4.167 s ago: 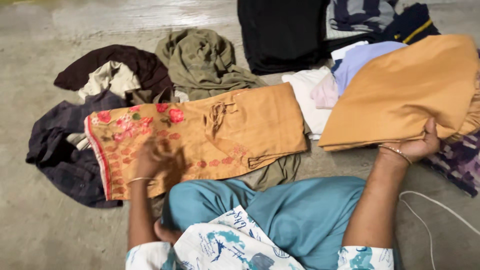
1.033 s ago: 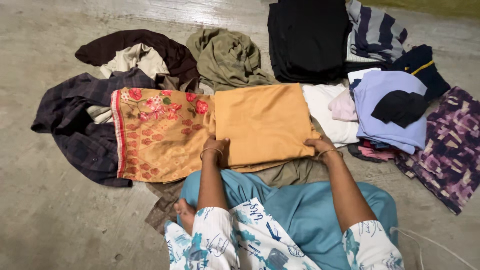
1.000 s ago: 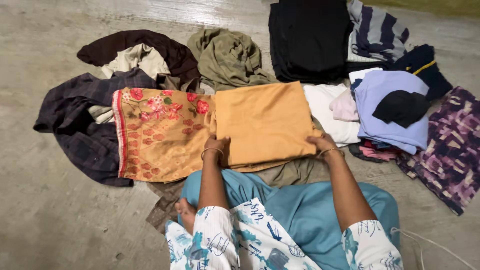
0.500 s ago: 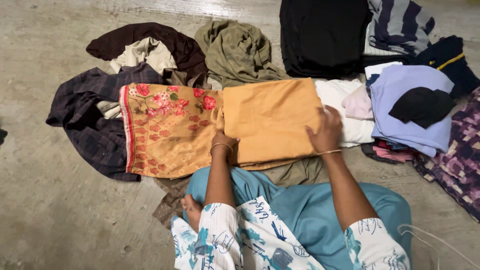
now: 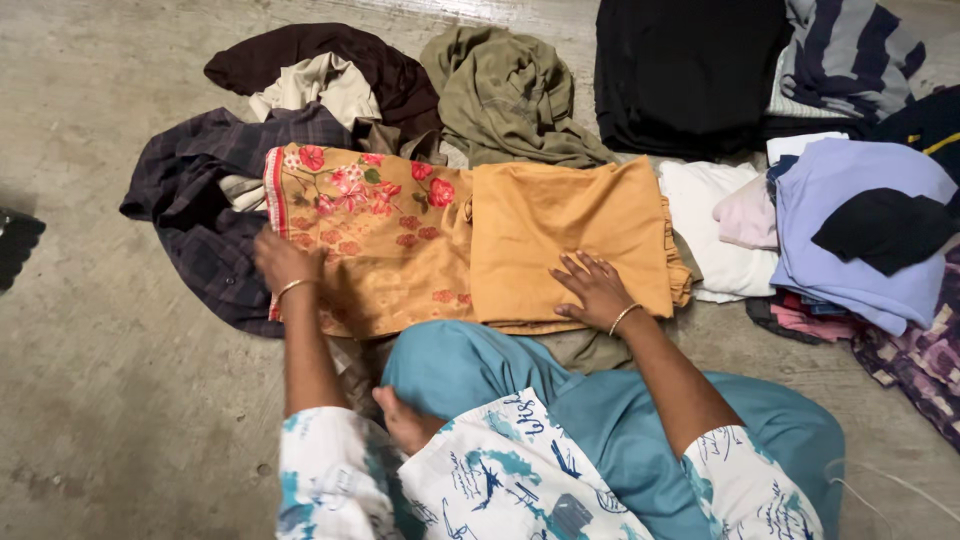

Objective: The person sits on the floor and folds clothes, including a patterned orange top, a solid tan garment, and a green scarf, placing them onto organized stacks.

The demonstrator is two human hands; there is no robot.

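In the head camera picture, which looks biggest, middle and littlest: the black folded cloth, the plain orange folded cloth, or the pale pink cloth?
1. Black folded cloth, though the picture's top edge cuts it off.
2. Plain orange folded cloth, under the right hand; nearly as big.
3. Pale pink cloth, clearly the littlest.

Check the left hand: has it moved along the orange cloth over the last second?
Yes. The left hand left the folded plain orange part and went leftward to the floral end's outer edge.

Two hands (image 5: 285, 262), one orange cloth (image 5: 570, 240)
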